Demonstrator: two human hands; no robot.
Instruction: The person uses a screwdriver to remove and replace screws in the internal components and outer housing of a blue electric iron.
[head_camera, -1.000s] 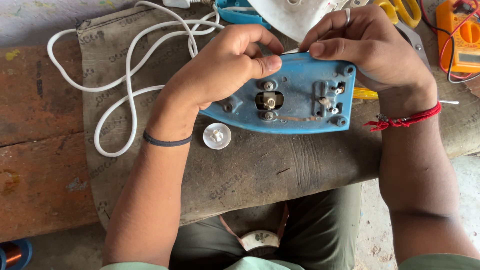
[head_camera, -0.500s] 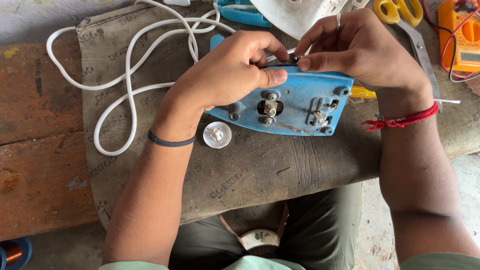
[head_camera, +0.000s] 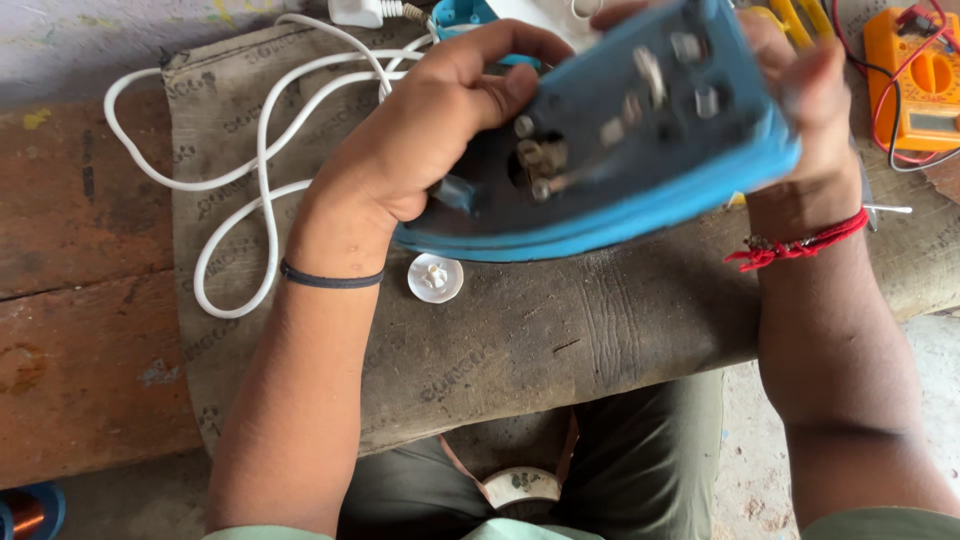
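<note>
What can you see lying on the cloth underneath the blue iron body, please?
Below the blue iron body, held tilted by the left hand and right hand, a white round knob lies on the sackcloth. Anything directly beneath is hidden.

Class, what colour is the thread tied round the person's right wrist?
Red: the thread shows clearly in the head view, just below the right hand.

Both hands, left hand (head_camera: 420, 140) and right hand (head_camera: 800, 90), fill the upper middle with the blue iron body (head_camera: 620, 200). White cord (head_camera: 250, 190) loops across the upper left; a white knob (head_camera: 435, 278) lies centre. An orange meter (head_camera: 915, 80) crowds the upper right. The sackcloth (head_camera: 600, 330) below centre lies open.
</note>
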